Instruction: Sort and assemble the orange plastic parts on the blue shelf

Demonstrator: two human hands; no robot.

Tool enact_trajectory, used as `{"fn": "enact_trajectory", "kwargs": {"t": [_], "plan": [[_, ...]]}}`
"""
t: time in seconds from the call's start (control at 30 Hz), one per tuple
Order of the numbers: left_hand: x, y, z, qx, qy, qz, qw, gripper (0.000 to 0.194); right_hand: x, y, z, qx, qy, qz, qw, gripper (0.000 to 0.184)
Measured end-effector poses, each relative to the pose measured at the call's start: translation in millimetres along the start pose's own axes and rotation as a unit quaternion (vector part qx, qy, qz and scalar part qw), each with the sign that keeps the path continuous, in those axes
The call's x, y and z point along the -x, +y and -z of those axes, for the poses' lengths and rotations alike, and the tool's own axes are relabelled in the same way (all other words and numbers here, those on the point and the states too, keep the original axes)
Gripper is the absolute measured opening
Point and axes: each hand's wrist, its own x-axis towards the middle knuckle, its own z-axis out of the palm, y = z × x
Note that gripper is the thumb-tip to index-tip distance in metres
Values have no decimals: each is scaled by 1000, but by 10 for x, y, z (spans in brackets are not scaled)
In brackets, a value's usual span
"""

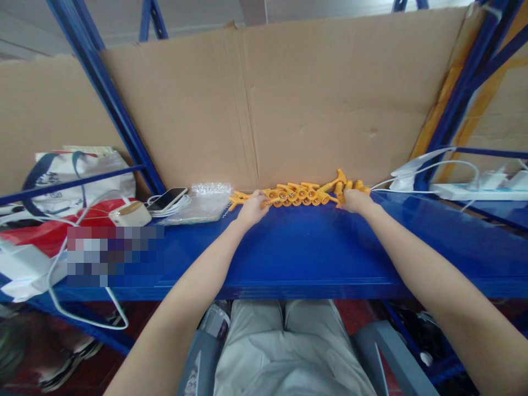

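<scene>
A row of stacked orange-yellow plastic pieces [303, 194] lies along the back of the blue shelf, against the cardboard. Many show round hollow ends facing me; some have thin stems, and their exact kind is unclear. At the row's left end, my left hand [254, 207] has its fingers closed on an orange plastic piece [267, 203]. My right hand [355, 201] is closed at the right end, its fingertips around another orange piece [340, 201]. One T-shaped orange piece [340, 176] sticks up just behind it. Part of the pile is hidden by my hands.
A clear plastic bag [202, 204], a phone [169, 200] on a coiled white cable and a white charger [130, 213] sit to the left. White power strips [462, 191] and cables lie at the right. Cardboard [322, 99] walls the back; blue posts [111, 104] flank the shelf [305, 247].
</scene>
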Motion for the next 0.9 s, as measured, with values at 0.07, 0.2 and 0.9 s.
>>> {"fn": "enact_trajectory", "kwargs": {"t": [0.07, 0.2, 0.9], "plan": [[0, 11, -3, 1, -1, -13, 1000, 15, 61, -165, 32, 20, -14, 11, 1000, 45], [6, 48, -13, 10, -5, -40, 999, 14, 180, -496, 62, 16, 25, 117, 993, 33], [23, 86, -20, -1, -25, -58, 998, 18, 293, -772, 0, -34, 65, 167, 983, 36]]}}
